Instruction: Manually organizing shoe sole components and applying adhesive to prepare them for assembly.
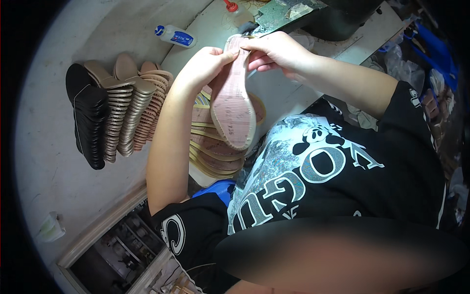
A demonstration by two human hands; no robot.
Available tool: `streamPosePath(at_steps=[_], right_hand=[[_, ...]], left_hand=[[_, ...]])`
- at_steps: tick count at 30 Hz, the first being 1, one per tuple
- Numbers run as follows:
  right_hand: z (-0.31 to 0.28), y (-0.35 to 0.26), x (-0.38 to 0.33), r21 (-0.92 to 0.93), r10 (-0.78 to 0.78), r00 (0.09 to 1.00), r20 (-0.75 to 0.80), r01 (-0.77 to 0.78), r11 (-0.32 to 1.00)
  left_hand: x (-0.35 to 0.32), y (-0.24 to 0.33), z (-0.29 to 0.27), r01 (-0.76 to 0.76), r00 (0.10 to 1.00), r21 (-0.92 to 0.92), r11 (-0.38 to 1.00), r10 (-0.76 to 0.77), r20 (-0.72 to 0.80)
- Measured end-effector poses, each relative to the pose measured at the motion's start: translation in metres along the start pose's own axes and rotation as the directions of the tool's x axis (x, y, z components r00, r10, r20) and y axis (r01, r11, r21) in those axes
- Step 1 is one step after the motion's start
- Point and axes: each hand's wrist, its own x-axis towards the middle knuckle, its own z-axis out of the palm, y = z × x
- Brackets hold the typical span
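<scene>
A pink ribbed shoe sole (232, 105) with a pale stitched edge hangs in front of me, its narrow heel end upward. My left hand (208, 66) grips that end from the left, thumb on the ribbed face. From the other side my right hand (279, 53) pinches the same end between thumb and fingers, close beside the machine. Below and behind the held sole lies a fanned pile of similar soles (210, 157) with yellowish rims, partly covered by it.
Left of my left forearm stand bundles of black soles (88, 117), beige soles (117, 117) and pink soles (152, 103). A white and blue bottle (177, 36) lies at the back. A green machine (284, 17) and a red-capped bottle (239, 13) stand beyond my hands.
</scene>
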Motion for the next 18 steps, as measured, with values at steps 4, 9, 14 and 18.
streamPosePath(at_steps=[4, 9, 14, 18], right_hand=[[-0.009, 0.003, 0.002, -0.047, 0.006, 1.000, 0.022, -0.005, 0.999], [-0.030, 0.005, -0.012, -0.148, 0.039, 0.969, 0.246, -0.002, 0.989], [-0.056, 0.015, -0.050, -0.067, 0.057, 0.955, 0.292, -0.039, 0.997], [-0.057, 0.021, -0.041, 0.074, 0.042, 0.980, 0.193, -0.057, 0.996]], left_hand=[[-0.003, 0.002, 0.003, 0.018, 1.000, -0.044, 0.999, -0.016, 0.027], [-0.003, 0.001, 0.013, 0.036, 0.999, -0.229, 0.973, -0.037, 0.000], [0.001, -0.003, 0.010, 0.014, 1.000, -0.247, 0.969, -0.019, -0.019], [0.006, -0.004, 0.004, 0.004, 0.997, -0.254, 0.967, -0.023, -0.074]])
